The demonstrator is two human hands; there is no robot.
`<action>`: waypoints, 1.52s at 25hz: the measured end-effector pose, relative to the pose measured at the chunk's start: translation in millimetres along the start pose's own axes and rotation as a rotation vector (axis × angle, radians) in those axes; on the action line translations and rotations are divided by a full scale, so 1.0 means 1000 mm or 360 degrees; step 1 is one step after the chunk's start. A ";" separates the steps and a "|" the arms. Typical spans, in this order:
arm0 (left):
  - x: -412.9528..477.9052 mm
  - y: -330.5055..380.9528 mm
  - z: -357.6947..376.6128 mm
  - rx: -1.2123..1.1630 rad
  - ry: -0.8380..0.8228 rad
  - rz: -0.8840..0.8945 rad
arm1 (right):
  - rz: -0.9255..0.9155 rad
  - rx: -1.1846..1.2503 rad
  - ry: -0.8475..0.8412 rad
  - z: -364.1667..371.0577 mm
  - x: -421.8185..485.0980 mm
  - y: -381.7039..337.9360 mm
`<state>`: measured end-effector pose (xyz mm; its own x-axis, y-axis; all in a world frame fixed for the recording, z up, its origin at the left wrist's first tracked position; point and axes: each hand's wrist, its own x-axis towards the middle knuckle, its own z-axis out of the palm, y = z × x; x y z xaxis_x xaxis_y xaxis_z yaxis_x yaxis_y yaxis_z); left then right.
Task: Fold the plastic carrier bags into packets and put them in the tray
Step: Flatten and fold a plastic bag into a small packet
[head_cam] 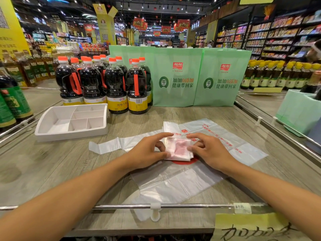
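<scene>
l hand (147, 152), r hand (210, 150) pinch folded pkt (178, 147)

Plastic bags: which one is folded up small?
The pinkish square packet between the left hand and right hand; the other bags lie spread flat underneath.

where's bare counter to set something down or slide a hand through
Bare wood lies left, between the tray and the front rail, and in a strip between the green bags and the flat carrier bags. Crowded: the middle, with the folded packet on those bags, and back left by the soy bottles.
</scene>
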<state>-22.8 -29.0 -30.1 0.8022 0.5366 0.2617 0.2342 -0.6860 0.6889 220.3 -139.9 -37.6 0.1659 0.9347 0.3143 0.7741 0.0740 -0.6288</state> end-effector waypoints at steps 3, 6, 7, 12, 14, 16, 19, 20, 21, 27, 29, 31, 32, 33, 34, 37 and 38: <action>0.000 0.000 0.001 0.0262 0.0015 -0.0043 | -0.0072 -0.0165 -0.0125 0.003 0.000 0.001; 0.002 -0.006 0.002 0.0467 -0.0009 -0.0064 | -0.0213 -0.0420 -0.0281 0.008 0.001 0.004; 0.002 -0.009 0.003 0.0516 -0.0023 -0.0067 | -0.0215 -0.0482 -0.0316 0.009 0.001 0.005; 0.005 -0.015 0.004 0.0813 -0.0174 -0.0174 | -0.0157 -0.0833 -0.0429 0.009 0.000 0.003; 0.005 -0.014 0.005 0.0879 -0.0282 -0.0175 | -0.0130 -0.0871 -0.0468 0.008 -0.002 0.001; 0.005 -0.013 0.005 0.0934 -0.0418 -0.0227 | -0.0106 -0.0887 -0.0544 0.007 -0.001 0.002; 0.004 -0.010 0.005 0.1029 -0.0581 -0.0299 | -0.0054 -0.0876 -0.0655 0.007 0.000 -0.001; 0.005 -0.010 0.004 0.1057 -0.0622 -0.0312 | -0.0041 -0.0875 -0.0684 0.007 0.001 -0.002; 0.005 -0.009 0.004 0.1072 -0.0653 -0.0324 | -0.0048 -0.0883 -0.0699 0.006 0.001 -0.004; 0.012 -0.006 0.000 0.1044 -0.0766 -0.0440 | -0.0173 -0.0742 -0.0366 0.004 -0.005 -0.006; 0.013 -0.005 0.000 0.1028 -0.0761 -0.0443 | -0.0146 -0.0635 -0.0307 0.004 -0.006 -0.006; 0.013 -0.006 0.000 0.1026 -0.0734 -0.0410 | -0.0122 -0.0563 -0.0278 0.004 -0.007 -0.007; 0.013 -0.007 0.001 0.1025 -0.0716 -0.0394 | -0.0116 -0.0556 -0.0273 0.004 -0.007 -0.008; 0.012 -0.009 0.001 0.1021 -0.0702 -0.0377 | -0.0110 -0.0561 -0.0276 0.004 -0.007 -0.009; 0.012 -0.010 0.001 0.1016 -0.0691 -0.0362 | -0.0094 -0.0571 -0.0294 0.004 -0.007 -0.009; 0.013 -0.016 0.000 0.1005 -0.0680 -0.0326 | 0.0017 -0.0595 -0.0408 0.003 -0.004 -0.005; 0.014 -0.017 -0.001 0.0996 -0.0684 -0.0320 | 0.0045 -0.0595 -0.0423 0.003 -0.002 -0.003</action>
<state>-16.4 -9.5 -38.2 0.8240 0.5302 -0.2000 0.5607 -0.8138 0.1527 216.3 -141.1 -38.5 0.0658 0.9949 0.0768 0.9469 -0.0379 -0.3191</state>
